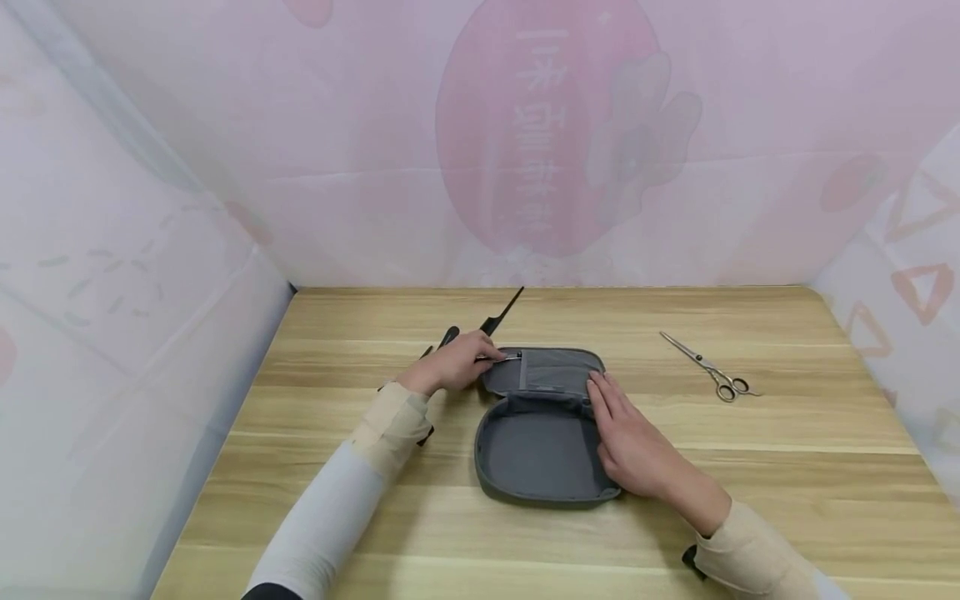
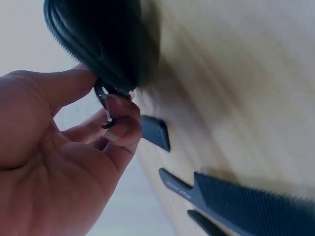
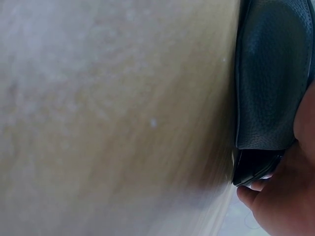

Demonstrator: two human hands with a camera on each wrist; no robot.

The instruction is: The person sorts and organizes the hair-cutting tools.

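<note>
Grey zip case (image 1: pixel 542 433) lies open on the wooden table (image 1: pixel 750 467), directly between our two hands, its lid half with the mesh pocket folded away from us and its empty base half nearer to us. Our left hand (image 1: pixel 455 364) sits at the lid's left edge; there the thumb and a curled fingertip (image 2: pixel 118 129) pinch a small metal zip pull (image 2: pixel 102 96), seen close in the left wrist view against the case's dark rim (image 2: pixel 93 44). Our right hand (image 1: pixel 633 442) rests flat along the case's right side, fingers straight and together, fingertips at the hinge line; it presses the case rather than clasping it, and the right wrist view shows only the case's outer shell (image 3: pixel 273 73) beside the palm (image 3: pixel 285 196).

Just behind the left hand, touching the table, lie black combs (image 1: pixel 501 317), one tail pointing away from the pinch; their toothed edge (image 2: pixel 246 204) shows in the left wrist view. Scissors (image 1: pixel 711 367) lie well off to the right of the right hand.
</note>
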